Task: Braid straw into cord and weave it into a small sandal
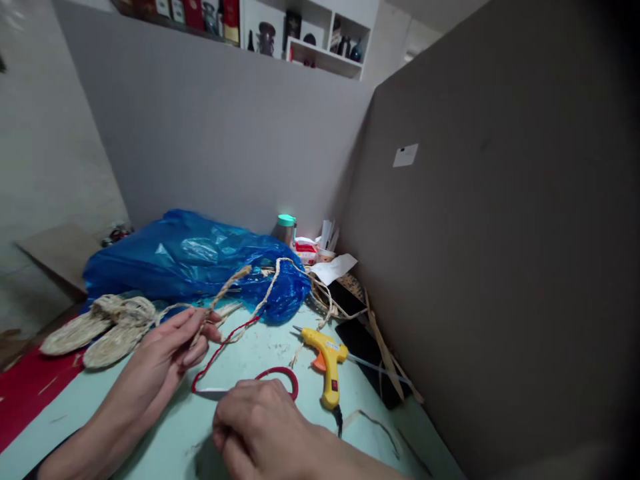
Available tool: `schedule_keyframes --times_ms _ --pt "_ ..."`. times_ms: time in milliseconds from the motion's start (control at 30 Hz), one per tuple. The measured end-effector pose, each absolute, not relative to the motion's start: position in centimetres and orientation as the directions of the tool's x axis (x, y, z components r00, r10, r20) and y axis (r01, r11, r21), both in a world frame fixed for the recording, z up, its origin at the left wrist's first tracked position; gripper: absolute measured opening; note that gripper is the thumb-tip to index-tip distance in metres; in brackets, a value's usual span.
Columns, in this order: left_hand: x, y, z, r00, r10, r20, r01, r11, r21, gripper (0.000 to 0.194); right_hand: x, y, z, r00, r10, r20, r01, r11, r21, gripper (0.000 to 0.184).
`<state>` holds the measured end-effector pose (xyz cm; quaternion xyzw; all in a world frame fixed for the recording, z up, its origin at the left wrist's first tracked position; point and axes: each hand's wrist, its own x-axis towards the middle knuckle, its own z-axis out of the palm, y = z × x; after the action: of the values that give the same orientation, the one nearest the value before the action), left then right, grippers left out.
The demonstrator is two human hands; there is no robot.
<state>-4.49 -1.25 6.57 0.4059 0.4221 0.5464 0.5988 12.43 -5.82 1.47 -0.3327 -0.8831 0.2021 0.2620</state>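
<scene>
My left hand (180,340) pinches a length of braided straw cord (229,285) between thumb and fingers, its end pointing up and right. At the bottom centre, my right hand (260,427) is closed with fingers curled under; what it holds, if anything, is hidden. Red-handled scissors (289,381) show partly behind that hand, one blade pointing left; whether the hand touches them I cannot tell. A red cord (214,357) curves over the table from near the blade tip towards a pale braided cord (269,293). Right of them lies a yellow glue gun (330,367).
A blue plastic bag (190,253) fills the back left. Woven straw sandals (107,333) lie beside it on red cloth (30,380). A bottle with a green lid (286,230) and a dark phone-like slab (373,360) stand near the grey partition (480,253).
</scene>
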Motion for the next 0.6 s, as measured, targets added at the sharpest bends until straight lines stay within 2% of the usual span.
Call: schedule_keyframes --times_ms 100,200,333,400,467,600 --pt "-4.2 -1.4 6.6 0.053 0.998 -0.042 -0.368 0.058 0.928 0.009 12.9 -5.2 0.8 -0.577 0.737 0.351 0.565 0.671 -0.481 0.013" --pt "-4.4 -1.8 6.6 0.076 0.996 -0.040 -0.412 0.068 0.909 0.010 14.2 -4.1 1.1 -0.549 0.748 0.372 0.604 0.663 -0.442 0.006" --pt "-4.6 -2.1 6.8 0.056 0.998 -0.034 -0.444 0.056 0.894 0.016 16.8 -2.6 1.3 -0.547 0.743 0.385 0.608 0.669 -0.428 0.023" --pt "-4.6 -2.1 6.9 0.034 0.999 -0.030 -0.448 0.042 0.893 0.022 17.8 -2.3 1.2 -0.549 0.733 0.401 0.615 0.680 -0.400 0.024" --pt "-4.7 -2.1 7.0 -0.003 0.999 -0.039 -0.439 0.033 0.898 0.025 18.4 -2.2 1.0 -0.556 0.709 0.434 0.625 0.701 -0.344 0.022" --pt "-5.3 -2.6 6.7 -0.067 0.998 -0.005 -0.355 -0.019 0.935 0.020 18.2 -2.5 0.9 -0.565 0.626 0.538 0.644 0.742 -0.186 0.027"
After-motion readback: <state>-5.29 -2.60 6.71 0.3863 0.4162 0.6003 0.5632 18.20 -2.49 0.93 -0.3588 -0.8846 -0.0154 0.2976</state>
